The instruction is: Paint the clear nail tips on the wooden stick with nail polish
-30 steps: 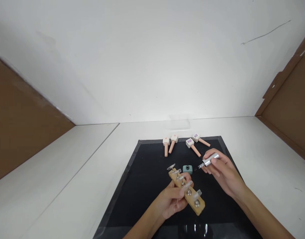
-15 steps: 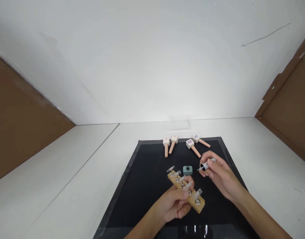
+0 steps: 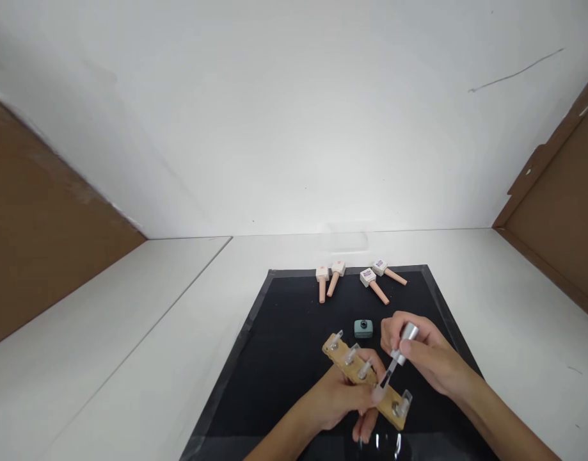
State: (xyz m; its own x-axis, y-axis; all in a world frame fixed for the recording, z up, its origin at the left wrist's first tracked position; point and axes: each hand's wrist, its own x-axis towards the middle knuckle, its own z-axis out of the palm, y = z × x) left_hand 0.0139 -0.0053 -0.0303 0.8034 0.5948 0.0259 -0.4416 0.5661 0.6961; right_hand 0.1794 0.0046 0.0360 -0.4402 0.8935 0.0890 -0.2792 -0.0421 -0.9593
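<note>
My left hand [image 3: 342,398] is closed round a wooden strip [image 3: 361,378] that carries several clear nail tips on metal studs. It holds the strip low over the black mat [image 3: 284,358]. My right hand [image 3: 421,355] pinches a silver-capped brush [image 3: 400,353] whose tip points down onto a nail tip near the strip's right end. A small teal polish bottle [image 3: 363,328] stands open on the mat just behind the strip.
Several peach-handled bottles with white square bases [image 3: 322,282] [image 3: 373,283] lie along the mat's far edge. The mat lies on a white table [image 3: 130,333] against a white wall. Brown cardboard panels stand at the left [image 3: 39,224] and right [image 3: 562,192].
My right hand has brought the brush from beside the teal bottle down and left onto the strip. My left hand has shifted the strip slightly nearer to me.
</note>
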